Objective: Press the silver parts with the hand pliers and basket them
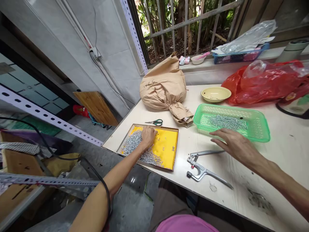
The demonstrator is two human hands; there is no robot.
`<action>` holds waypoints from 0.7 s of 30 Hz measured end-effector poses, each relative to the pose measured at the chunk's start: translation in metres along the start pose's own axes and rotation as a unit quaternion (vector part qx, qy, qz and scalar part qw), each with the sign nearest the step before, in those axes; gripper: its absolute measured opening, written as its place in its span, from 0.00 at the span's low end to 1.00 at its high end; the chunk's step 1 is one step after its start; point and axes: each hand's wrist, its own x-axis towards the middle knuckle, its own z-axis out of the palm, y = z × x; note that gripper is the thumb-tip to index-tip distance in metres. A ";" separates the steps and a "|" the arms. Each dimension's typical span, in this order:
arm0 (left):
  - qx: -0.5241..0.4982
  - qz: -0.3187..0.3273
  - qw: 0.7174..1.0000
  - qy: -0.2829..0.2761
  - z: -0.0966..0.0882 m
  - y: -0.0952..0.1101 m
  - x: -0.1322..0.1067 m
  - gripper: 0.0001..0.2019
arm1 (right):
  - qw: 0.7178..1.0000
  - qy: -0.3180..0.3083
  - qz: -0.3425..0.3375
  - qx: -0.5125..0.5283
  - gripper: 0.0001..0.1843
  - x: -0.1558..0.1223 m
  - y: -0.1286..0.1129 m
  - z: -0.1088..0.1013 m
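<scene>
My left hand (148, 137) is in a shallow tray (176, 141) with a yellow lining, beside a heap of small silvery metal pieces (132, 141). Its fingers are curled down and closed; whatever they hold is hidden. My right hand (228, 141) hovers at the near edge of a green plastic basket (263, 129), fingers stretched out and nothing visible in them. Slim metal pieces (227, 122) lie loose in that basket. Below my right hand, hand pliers (201, 170) with a spring and a C-shaped jaw rest on the table, handles spread.
Scissors (156, 122) with dark green handles lie behind the tray. Farther back stand a tied brown paper bundle (164, 83), a yellow bowl (215, 94) and a red plastic bag (263, 83). The table's edge (113, 150) runs close along the tray's left side.
</scene>
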 end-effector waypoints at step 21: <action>-0.362 0.036 0.892 -0.268 -0.024 0.128 -0.117 0.12 | 0.960 -0.249 0.125 -0.015 0.11 -0.084 -0.068 0.007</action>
